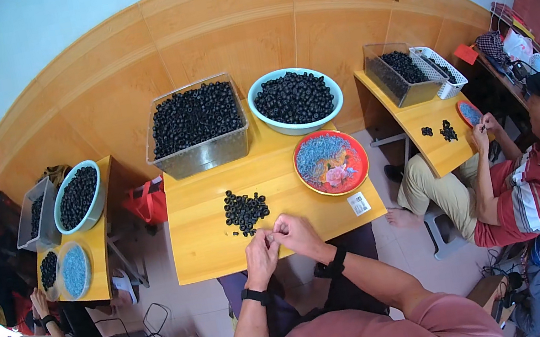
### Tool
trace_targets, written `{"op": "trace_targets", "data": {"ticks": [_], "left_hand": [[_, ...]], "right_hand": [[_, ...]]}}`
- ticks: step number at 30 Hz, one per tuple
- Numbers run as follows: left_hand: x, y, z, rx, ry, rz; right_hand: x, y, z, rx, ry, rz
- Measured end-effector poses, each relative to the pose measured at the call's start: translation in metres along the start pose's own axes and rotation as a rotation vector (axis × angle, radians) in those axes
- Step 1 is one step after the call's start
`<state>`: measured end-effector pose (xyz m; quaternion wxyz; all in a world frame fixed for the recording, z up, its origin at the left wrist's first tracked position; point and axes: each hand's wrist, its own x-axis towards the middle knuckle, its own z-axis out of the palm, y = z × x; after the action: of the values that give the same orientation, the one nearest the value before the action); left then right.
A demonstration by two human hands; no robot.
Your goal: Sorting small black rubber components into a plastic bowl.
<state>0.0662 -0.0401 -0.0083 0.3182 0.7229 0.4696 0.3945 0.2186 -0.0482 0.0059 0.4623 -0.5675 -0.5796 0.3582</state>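
Note:
My left hand (260, 258) and my right hand (298, 234) meet over the front edge of the yellow table (201, 242). Their fingertips are pinched together, and whatever sits between them is too small and covered to make out. Just beyond my left hand lies a loose heap of small black ring-like parts (245, 209). To the right of it, a round red tray (360, 173) with a flower pattern holds many thin, small blue-grey pieces (319, 152).
Behind the heap stand a clear plastic bin (204, 156) and a pale blue basin (263, 120), both full of black parts. A white label (359, 204) lies at the right. People work at similar tables on the left (107, 269) and right (425, 148). A red bag (147, 203) is at left.

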Motion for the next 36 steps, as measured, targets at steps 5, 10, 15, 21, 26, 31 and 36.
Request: {"op": "trace_targets", "data": {"ticks": [5, 10, 15, 21, 26, 31, 36], "left_hand": [[0.003, 0.004, 0.0, -0.013, -0.009, 0.007], [0.005, 0.005, -0.002, -0.134, 0.001, -0.034], [0.0, 0.002, 0.001, -0.154, 0.005, -0.077], [-0.014, 0.0, -0.003, -0.3, 0.044, -0.182], [-0.027, 0.118, -0.067, -0.486, -0.12, 0.168], [-0.076, 0.235, -0.067, 0.725, -0.187, -0.273], [-0.076, 0.301, -0.063, 2.371, -0.336, -0.994]], "right_hand": [[0.005, 0.006, -0.004, 0.073, -0.026, -0.022], [0.052, 0.024, -0.056, 0.04, -0.248, 0.197], [0.126, -0.051, -0.133, 0.07, 0.254, -0.082], [0.093, -0.059, -0.104, -0.107, 0.24, -0.177], [0.029, 0.021, -0.048, -0.024, -0.057, 0.003], [0.012, 0.038, -0.035, -0.165, 0.059, -0.076], [0.009, 0.034, -0.036, -0.187, 0.077, -0.19]]}}
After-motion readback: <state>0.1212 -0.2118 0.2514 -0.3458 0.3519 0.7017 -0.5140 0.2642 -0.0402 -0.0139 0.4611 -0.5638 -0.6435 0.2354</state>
